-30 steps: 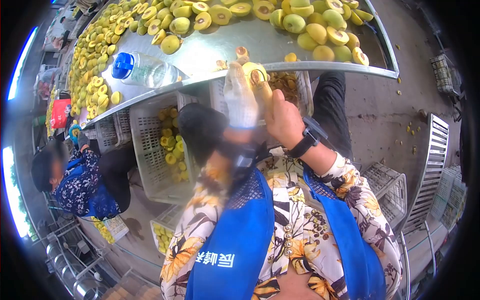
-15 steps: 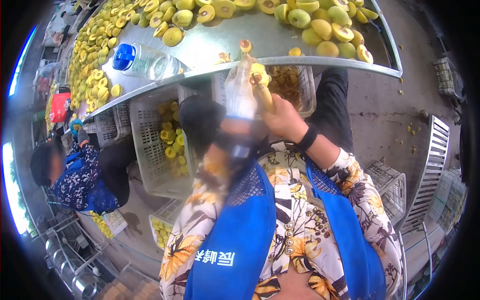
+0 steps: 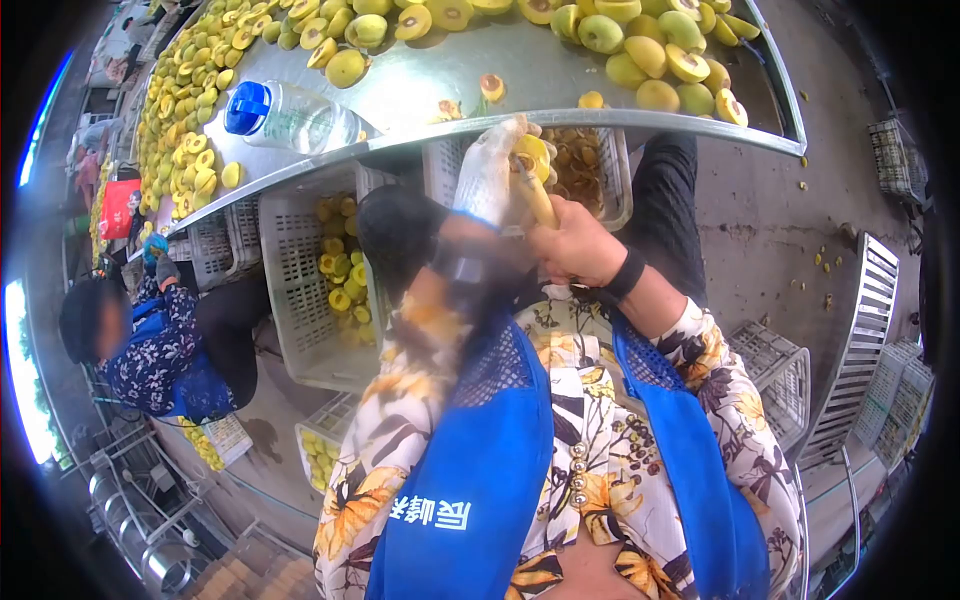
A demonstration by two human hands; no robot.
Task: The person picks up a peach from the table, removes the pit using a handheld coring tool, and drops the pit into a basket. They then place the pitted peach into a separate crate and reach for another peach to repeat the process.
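Observation:
My left hand point(image 3: 487, 175), in a white glove, is closed around a yellow fruit half point(image 3: 531, 158) just below the metal table's edge. A slim hand tool with a pale yellowish handle point(image 3: 538, 200) is in my right hand point(image 3: 580, 243), which is bare with a black band at the wrist. The tool's far end meets the fruit half; its exact shape is hidden there. On the table point(image 3: 420, 90) just beyond lies a cut fruit half with a brown centre point(image 3: 492, 87). A blue-capped clear bottle point(image 3: 300, 120) lies on its side to the left.
Heaps of yellow-green fruit point(image 3: 650, 60) cover the table's back and left. Beneath my hands a crate point(image 3: 622, 190) holds brownish pieces. Another white crate point(image 3: 300, 290) with fruit halves stands left. A co-worker point(image 3: 165, 350) sits at far left. Crates point(image 3: 775, 375) stand right.
My gloved left hand has drawn back slightly and turned, so the yellow fruit half shows more clearly. The brown part seen at the tool's end earlier no longer shows. My right hand has shifted slightly.

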